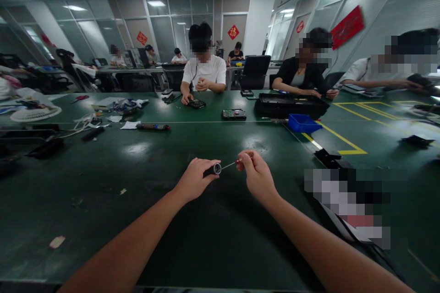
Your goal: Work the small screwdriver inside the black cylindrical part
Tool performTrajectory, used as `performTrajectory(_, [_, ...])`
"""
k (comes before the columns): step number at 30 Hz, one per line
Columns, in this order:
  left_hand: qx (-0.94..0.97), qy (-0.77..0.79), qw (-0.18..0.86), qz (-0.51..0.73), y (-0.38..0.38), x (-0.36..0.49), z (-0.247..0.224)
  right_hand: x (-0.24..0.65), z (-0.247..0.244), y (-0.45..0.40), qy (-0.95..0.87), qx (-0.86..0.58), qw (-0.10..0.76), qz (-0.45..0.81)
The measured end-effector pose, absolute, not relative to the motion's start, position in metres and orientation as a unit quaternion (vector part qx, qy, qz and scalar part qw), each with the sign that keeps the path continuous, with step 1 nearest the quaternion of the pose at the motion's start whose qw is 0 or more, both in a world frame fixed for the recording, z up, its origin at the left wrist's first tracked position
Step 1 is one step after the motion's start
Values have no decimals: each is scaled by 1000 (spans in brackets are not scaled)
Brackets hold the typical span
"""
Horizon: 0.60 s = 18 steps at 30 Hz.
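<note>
My left hand (pixel 195 177) is closed around a black flashlight-like tube (pixel 217 169), whose round end with a silver ring faces me and to the right. Between the fingertips of my right hand (pixel 257 176) is pinched a slim screwdriver (pixel 228 165) with a thin metal shaft; its reddish handle is mostly covered by the fingers. The shaft slants down to the left, and its tip is at the rim of the tube's end. Whether the tip touches or enters the tube, I cannot tell. Both hands are above the green table (pixel 213 238).
A dark electric screwdriver (pixel 153 127) lies beyond my left hand. Farther off are a hard drive (pixel 234 114), a blue bin (pixel 304 123) and a long black casing (pixel 292 106). At right lies a partly blurred-out device (pixel 338 224). Several people sit across the table, one in a white shirt (pixel 206 73).
</note>
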<state>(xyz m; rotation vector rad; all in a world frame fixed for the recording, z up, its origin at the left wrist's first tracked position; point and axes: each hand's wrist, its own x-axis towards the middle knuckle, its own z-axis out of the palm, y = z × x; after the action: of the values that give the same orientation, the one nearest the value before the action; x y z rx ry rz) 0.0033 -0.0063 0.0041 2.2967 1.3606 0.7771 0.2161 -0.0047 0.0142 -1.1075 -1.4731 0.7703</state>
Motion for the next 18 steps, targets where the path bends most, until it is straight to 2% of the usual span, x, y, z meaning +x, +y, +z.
performTrajectory(18, [802, 492, 201, 273, -7, 2, 2, 216, 18, -10, -614, -467, 547, 326])
